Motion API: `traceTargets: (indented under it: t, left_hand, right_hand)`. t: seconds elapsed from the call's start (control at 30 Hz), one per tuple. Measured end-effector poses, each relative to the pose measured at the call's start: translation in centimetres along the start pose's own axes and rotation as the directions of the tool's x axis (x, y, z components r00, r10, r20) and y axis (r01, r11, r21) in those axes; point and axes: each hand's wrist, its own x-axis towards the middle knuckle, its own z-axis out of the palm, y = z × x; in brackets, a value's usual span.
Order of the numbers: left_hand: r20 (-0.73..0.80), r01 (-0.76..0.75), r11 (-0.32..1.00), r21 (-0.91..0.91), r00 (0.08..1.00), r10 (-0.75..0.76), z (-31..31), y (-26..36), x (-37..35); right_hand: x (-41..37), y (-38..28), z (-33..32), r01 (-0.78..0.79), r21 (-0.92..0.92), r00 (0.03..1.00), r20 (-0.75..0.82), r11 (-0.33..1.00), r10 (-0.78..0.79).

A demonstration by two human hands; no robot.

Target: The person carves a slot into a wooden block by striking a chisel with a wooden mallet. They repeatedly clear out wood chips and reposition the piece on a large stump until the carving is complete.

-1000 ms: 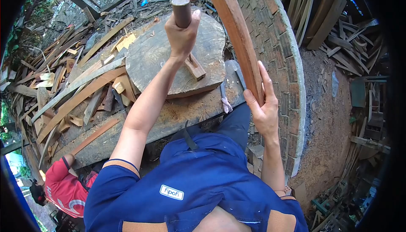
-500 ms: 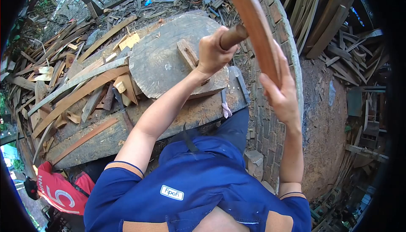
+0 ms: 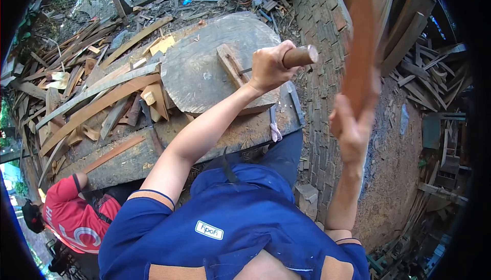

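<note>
I'm seeing the slotted wooden block [image 3: 231, 63] lying at a slant on the round wooden slab [image 3: 197, 78], in the upper middle of the frame. A thin dark shaft [image 3: 246, 70] is showing between its slot and my left hand [image 3: 269, 69], though the hand is covering much of it and I can't tell quite how the two are meeting. With that hand I'm gripping a round handle [image 3: 300, 56], fingers wrapped closed about it, its blunt end pointing right.

Well apart, right of centre, I'm closing my right hand [image 3: 353, 132] around the lower end of a long reddish-brown wooden piece [image 3: 361, 40]. I'm holding it nearly upright, its upper part running out of the top of the frame; both piece and hand are blurring with motion.

The slab is resting on a bench [image 3: 120, 170] scattered with sawdust. Near its right end a flat dark bar [image 3: 295, 105] is lying, with a pale pink cloth [image 3: 276, 132] just left of it. Left of the slab, curved planks [image 3: 97, 107] are lying across offcuts. A brick surface [image 3: 321, 121] is stretching down right of the bench, and tall boards [image 3: 406, 40] are leaning at the upper right. At the lower left, a person in a red shirt [image 3: 76, 216] is reaching one arm towards the bench.
</note>
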Motion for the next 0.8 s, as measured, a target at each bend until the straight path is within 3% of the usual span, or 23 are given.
traceTargets:
  t: [0.07, 0.13, 0.2, 0.27, 0.33, 0.37, 0.43, 0.47, 0.57, 0.67, 0.8]
  left_hand:
    - [-0.053, 0.027, 0.994, -0.105, 0.998, -0.033, 0.0, -0.4, 0.0]
    - [-0.106, 0.013, 0.984, -0.177, 0.994, -0.032, -1.1, -0.6, 0.8]
    - [-0.220, 0.066, 0.966, -0.250, 0.968, -0.123, -2.9, -0.2, 2.0]
    - [-0.246, 0.277, 0.890, -0.361, 0.893, -0.378, -5.2, -2.0, 2.7]
    - [-0.337, 0.296, 0.822, -0.486, 0.805, -0.488, -6.9, -4.7, 3.6]
    - [-0.372, 0.294, 0.791, -0.537, 0.760, -0.534, -7.3, -5.8, 4.0]
    - [-0.414, 0.273, 0.736, -0.619, 0.683, -0.601, -8.1, -5.6, 4.4]
    - [-0.414, 0.273, 0.736, -0.619, 0.682, -0.602, -8.1, -5.6, 4.5]
    - [-0.383, 0.225, 0.816, -0.533, 0.795, -0.470, -7.7, -4.8, 4.3]
    - [-0.408, 0.196, 0.898, -0.393, 0.838, -0.361, -6.2, -5.8, 4.0]
    - [-0.390, 0.167, 0.920, -0.354, 0.868, -0.307, -5.2, -5.6, 3.7]
  right_hand:
    - [1.0, 2.1, 0.1, 0.163, -0.220, 0.956, 0.275, 0.962, -0.100]
    - [0.9, 2.7, -0.3, 0.183, -0.236, 0.955, 0.272, 0.954, -0.116]
    - [0.3, 3.5, -0.3, 0.158, -0.151, 0.970, 0.208, 0.976, -0.124]
    - [-0.1, 3.5, -0.3, 0.162, -0.094, 0.972, 0.189, 0.982, -0.142]
    - [-0.5, 2.8, -0.2, -0.096, -0.063, 0.979, 0.175, 0.993, 0.106]
    - [-0.7, 3.4, -0.3, -0.091, -0.058, 0.979, 0.177, 0.994, 0.100]
    - [-0.7, 5.0, -0.5, 0.144, -0.219, 0.981, 0.163, 0.965, -0.109]
    - [-0.9, 5.3, -0.6, 0.143, -0.219, 0.981, 0.164, 0.965, -0.109]
    - [-1.7, 5.5, -0.4, 0.122, -0.228, 0.983, 0.160, 0.966, -0.086]
    - [-1.9, 5.7, -0.5, 0.145, -0.248, 0.985, 0.129, 0.958, -0.116]
    - [-2.3, 5.5, -0.6, 0.124, -0.226, 0.988, 0.120, 0.966, -0.099]
